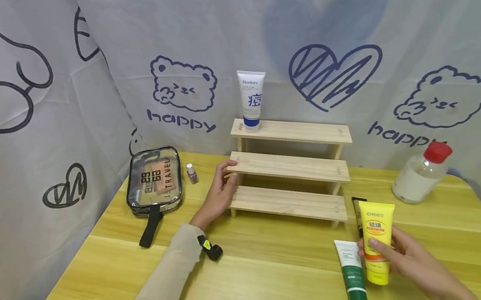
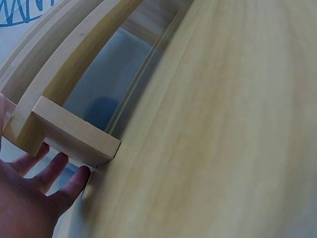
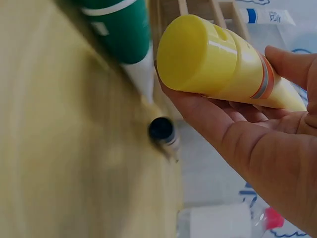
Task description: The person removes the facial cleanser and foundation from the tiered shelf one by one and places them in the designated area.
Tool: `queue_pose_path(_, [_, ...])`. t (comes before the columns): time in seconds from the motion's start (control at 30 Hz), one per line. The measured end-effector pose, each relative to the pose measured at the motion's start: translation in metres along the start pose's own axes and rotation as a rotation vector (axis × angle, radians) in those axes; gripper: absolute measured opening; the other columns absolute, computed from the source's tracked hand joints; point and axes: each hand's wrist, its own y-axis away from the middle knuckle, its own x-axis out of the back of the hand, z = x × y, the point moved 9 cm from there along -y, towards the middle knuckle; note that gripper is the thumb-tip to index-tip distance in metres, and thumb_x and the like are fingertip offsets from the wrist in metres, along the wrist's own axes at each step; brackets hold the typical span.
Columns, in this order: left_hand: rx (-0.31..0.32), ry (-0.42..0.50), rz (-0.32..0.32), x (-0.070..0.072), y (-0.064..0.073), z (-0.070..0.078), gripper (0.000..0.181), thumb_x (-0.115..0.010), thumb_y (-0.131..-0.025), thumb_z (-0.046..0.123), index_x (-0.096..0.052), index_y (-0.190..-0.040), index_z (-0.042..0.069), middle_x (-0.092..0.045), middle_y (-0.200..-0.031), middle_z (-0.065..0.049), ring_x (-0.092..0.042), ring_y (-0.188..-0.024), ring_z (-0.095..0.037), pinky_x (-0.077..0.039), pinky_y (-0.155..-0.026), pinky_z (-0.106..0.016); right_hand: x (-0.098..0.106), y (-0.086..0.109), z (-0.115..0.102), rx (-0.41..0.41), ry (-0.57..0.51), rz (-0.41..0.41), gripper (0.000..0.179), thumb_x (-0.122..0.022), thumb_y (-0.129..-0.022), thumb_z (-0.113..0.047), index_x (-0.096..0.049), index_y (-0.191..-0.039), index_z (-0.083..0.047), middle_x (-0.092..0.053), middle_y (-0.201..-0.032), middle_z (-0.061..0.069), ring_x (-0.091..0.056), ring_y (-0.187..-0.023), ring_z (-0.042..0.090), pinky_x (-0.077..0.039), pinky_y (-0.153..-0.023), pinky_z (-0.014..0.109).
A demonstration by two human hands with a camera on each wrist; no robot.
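Carrying seems underway: the right hand grasps the yellow tube; the left hand loosely touches the shelf. Placing it likely calls for balance.

Creased pale cloth backdrop; 2 line-drawn bears above "happy" lettering; yellowish wood-grain table.

table, yellow wood-grain: left, clear pouch, small white-capped bottle; far centre, three-tier wooden rack, white-and-blue tube on its top tier; right, green-and-white tube, slim dark item; far right, red-capped bottle.
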Motion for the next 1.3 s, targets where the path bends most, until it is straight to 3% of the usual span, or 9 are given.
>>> queue_pose_path(0.13, [0.006, -0.007, -0.002, 0.0, 0.001, -0.001, 0.037, -0.043, -0.119, 0.013, -0.037, -0.155, 0.01, -0.054, -0.125, -0.032, -0.06, -0.118, -0.051, -0.048, -0.097, -0.032, -0.001, 0.002, 0.015, -0.031, -0.025, -0.014, 0.08, -0.042, -0.12, -0.04, -0.004, -0.172, 0.007, -0.031, -0.167, 0.043, -0.06, -0.135, 0.04, -0.061, -0.099, 0.048])
queue_pose_path(0.27, [0.008, -0.017, 0.002, 0.001, 0.001, -0.001, 0.036, -0.043, -0.119, 0.015, -0.039, -0.155, 0.011, -0.055, -0.13, -0.032, -0.061, -0.124, -0.051, -0.048, -0.1, -0.034, 0.0, 0.003, 0.027, -0.057, -0.066, -0.027, 0.08, -0.04, -0.12, -0.039, -0.004, -0.169, 0.012, -0.045, -0.161, 0.04, -0.068, -0.129, 0.028, -0.063, -0.097, 0.043])
queue_pose_path(0.4, [0.001, -0.012, 0.005, 0.001, 0.0, 0.001, 0.037, -0.044, -0.119, 0.014, -0.039, -0.155, 0.011, -0.055, -0.131, -0.033, -0.061, -0.124, -0.052, -0.047, -0.1, -0.034, 0.0, 0.006, 0.04, -0.088, -0.104, -0.046, 0.078, -0.041, -0.12, -0.037, -0.005, -0.167, 0.015, -0.065, -0.149, 0.029, -0.073, -0.118, 0.013, -0.063, -0.096, 0.035])
queue_pose_path(0.57, [-0.018, 0.001, 0.016, 0.001, -0.001, 0.002, 0.039, -0.043, -0.118, 0.011, -0.037, -0.156, 0.009, -0.055, -0.129, -0.035, -0.06, -0.118, -0.055, -0.046, -0.096, -0.031, 0.0, 0.008, 0.05, -0.113, -0.14, -0.059, 0.08, -0.041, -0.12, -0.035, -0.002, -0.166, 0.018, -0.066, -0.149, 0.027, -0.075, -0.116, 0.01, -0.063, -0.098, 0.035])
queue_pose_path(0.77, [-0.006, -0.013, 0.004, 0.0, 0.0, 0.002, 0.036, -0.042, -0.119, 0.014, -0.038, -0.155, 0.011, -0.055, -0.125, -0.033, -0.06, -0.114, -0.048, -0.047, -0.095, -0.03, 0.003, 0.009, 0.055, -0.146, -0.154, -0.06, 0.085, -0.046, -0.119, -0.036, 0.001, -0.165, 0.018, -0.069, -0.144, 0.027, -0.076, -0.114, 0.014, -0.065, -0.095, 0.038])
queue_pose_path(0.97, [-0.005, -0.022, 0.002, -0.001, -0.001, 0.001, 0.035, -0.042, -0.119, 0.015, -0.039, -0.154, 0.012, -0.056, -0.12, -0.03, -0.06, -0.109, -0.045, -0.047, -0.093, -0.031, 0.012, 0.011, 0.056, -0.174, 0.069, 0.03, 0.087, -0.051, -0.116, -0.044, -0.017, -0.162, 0.022, -0.054, -0.149, 0.044, -0.07, -0.119, 0.029, -0.063, -0.091, 0.039])
queue_pose_path(1.13, [-0.007, -0.02, 0.004, 0.0, -0.001, 0.001, 0.035, -0.042, -0.119, 0.014, -0.04, -0.154, 0.012, -0.056, -0.119, -0.029, -0.06, -0.109, -0.045, -0.047, -0.093, -0.03, 0.015, 0.012, 0.054, -0.171, 0.201, 0.079, 0.084, -0.054, -0.115, -0.047, -0.031, -0.156, 0.022, -0.048, -0.151, 0.047, -0.06, -0.129, 0.05, -0.061, -0.096, 0.047])
queue_pose_path(1.3, [-0.007, -0.021, 0.001, 0.001, 0.0, 0.001, 0.036, -0.042, -0.119, 0.014, -0.039, -0.155, 0.012, -0.055, -0.121, -0.03, -0.06, -0.11, -0.046, -0.047, -0.094, -0.03, 0.016, 0.014, 0.052, -0.174, 0.234, 0.115, 0.078, -0.057, -0.113, -0.048, -0.04, -0.151, 0.018, -0.056, -0.143, 0.043, -0.063, -0.123, 0.045, -0.06, -0.089, 0.042])
